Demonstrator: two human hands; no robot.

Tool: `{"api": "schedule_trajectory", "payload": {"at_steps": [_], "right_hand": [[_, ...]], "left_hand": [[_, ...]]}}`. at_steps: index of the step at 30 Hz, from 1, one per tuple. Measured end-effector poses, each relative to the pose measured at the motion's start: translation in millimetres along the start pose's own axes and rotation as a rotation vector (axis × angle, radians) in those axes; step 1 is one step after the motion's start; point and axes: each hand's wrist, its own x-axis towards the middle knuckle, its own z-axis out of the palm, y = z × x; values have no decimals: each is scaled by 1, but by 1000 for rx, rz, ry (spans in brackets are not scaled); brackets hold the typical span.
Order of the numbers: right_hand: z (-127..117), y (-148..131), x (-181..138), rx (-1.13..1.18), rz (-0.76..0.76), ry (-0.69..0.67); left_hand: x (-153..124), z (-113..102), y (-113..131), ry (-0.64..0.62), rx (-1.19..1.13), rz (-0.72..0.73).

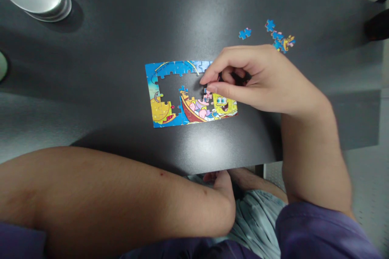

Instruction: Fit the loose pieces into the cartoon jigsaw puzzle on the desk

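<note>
right hand (258, 77) arched over puzzle (194, 111) | fingertips (204, 79) narrow, hold unclear | left hand (224, 181) near table (115, 48), fingers: cannot tell

A Gap in My Jigsaw (194, 114)

It lay flat before me, slightly askew, blue along its far edge, with a wide gap inside the border. A red boat (191, 109) crossed its near half, between a burger (160, 111) and a yellow cartoon character (224, 105) (grinning broadly). Farther off, rightward, lay a blue piece (244, 33) and a loose cluster (277, 35), mostly blue.
</note>
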Motion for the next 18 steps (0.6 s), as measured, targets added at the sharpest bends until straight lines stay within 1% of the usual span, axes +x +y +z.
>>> {"api": "schedule_trajectory", "payload": {"at_steps": [4,6,8,10,12,16,18], "right_hand": [[1,2,6,52,40,29],[1,7,9,84,51,10],[0,10,10,103,42,-12],[0,9,10,102,31,-10],[-1,4,7,70,62,-4],[-2,-7,0,-32,174,-18],[-3,-9,-2,-45,178,-22]], "left_hand": [[2,-3,-5,-29,1,50],[3,-7,-8,-98,44,87],[3,-11,-10,-196,111,139],[4,-14,-11,-267,164,177],[5,-15,-12,-294,187,200],[9,-13,-15,-329,219,255],[10,-11,-16,-329,236,257]]}}
